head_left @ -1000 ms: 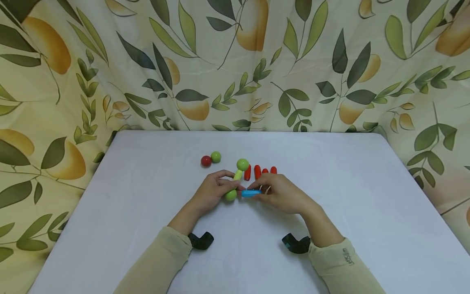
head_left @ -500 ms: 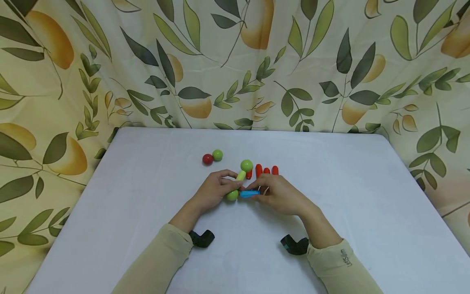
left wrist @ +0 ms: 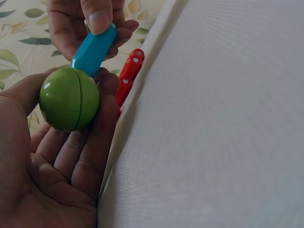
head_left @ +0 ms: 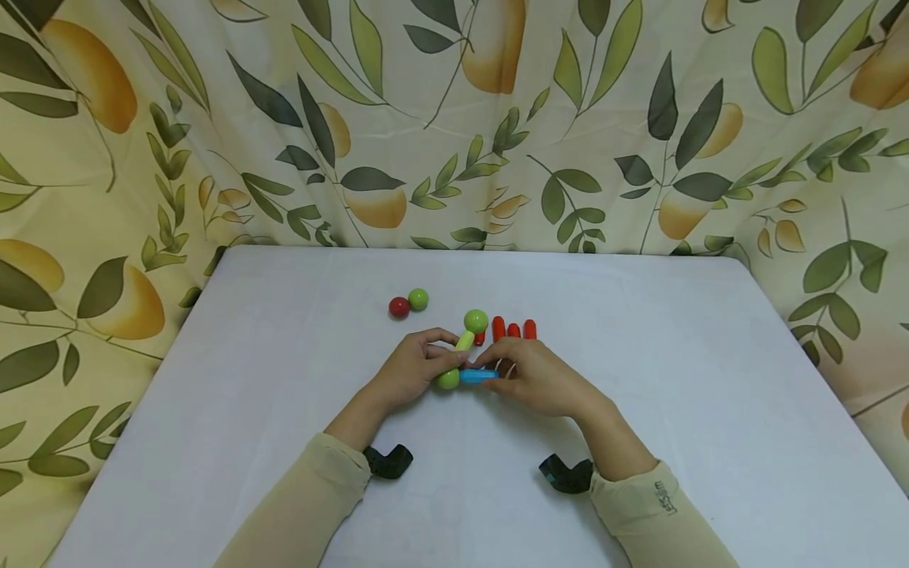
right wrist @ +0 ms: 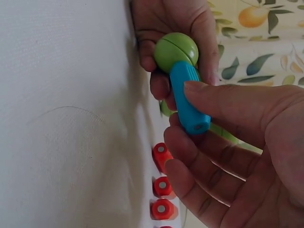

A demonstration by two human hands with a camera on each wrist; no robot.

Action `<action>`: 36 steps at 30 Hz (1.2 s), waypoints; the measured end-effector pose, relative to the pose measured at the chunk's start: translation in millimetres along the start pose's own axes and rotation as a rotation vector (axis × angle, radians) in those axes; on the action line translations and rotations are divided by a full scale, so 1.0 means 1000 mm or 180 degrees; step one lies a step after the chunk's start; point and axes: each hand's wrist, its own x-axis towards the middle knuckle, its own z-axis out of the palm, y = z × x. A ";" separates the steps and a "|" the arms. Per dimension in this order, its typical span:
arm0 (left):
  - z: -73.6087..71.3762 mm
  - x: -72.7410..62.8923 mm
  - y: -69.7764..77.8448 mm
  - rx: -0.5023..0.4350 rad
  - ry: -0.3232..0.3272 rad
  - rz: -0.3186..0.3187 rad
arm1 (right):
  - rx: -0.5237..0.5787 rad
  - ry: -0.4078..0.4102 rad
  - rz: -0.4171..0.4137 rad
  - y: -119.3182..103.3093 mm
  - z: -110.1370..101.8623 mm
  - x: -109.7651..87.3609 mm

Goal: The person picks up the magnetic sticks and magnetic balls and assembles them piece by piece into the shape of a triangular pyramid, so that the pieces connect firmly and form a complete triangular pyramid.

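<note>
My left hand (head_left: 408,367) holds a small assembly: a light green stick (head_left: 465,341) with a green ball (head_left: 476,320) at its far end and another green ball (head_left: 447,379) at its near end. In the left wrist view the near ball (left wrist: 69,99), with a seam line round it, sits between thumb and fingers. My right hand (head_left: 543,379) pinches a ribbed blue stick (right wrist: 186,97) between thumb and fingers. One end of that stick touches the near green ball; its other end shows a grey dot.
Several red sticks (head_left: 499,327) lie in a row just beyond my right hand, grey dots on their ends in the right wrist view. Farther back on the white table (head_left: 298,315) rest a dark red ball (head_left: 399,307) and a green ball (head_left: 418,299), side by side. A patterned cloth hangs behind.
My right hand has moved slightly left, bringing the blue stick from a small gap into contact with the near green ball. The left hand stays nearly still, the far ball shifting slightly right.
</note>
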 end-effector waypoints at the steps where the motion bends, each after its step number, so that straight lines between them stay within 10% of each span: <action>1: 0.000 0.000 0.000 0.0000 -0.0005 -0.0003 | -0.0002 -0.0005 -0.0004 0.000 0.000 0.000; 16: -0.002 0.002 -0.004 0.0071 0.0011 0.0033 | -0.0035 0.0162 0.0091 0.001 -0.012 -0.003; 28: -0.001 0.000 -0.007 0.0106 0.0146 -0.0041 | -0.0232 0.0896 0.0852 0.026 -0.034 -0.007; 36: 0.000 0.002 -0.004 0.0043 0.0155 -0.0078 | -0.0385 0.0897 0.1130 0.040 -0.031 -0.006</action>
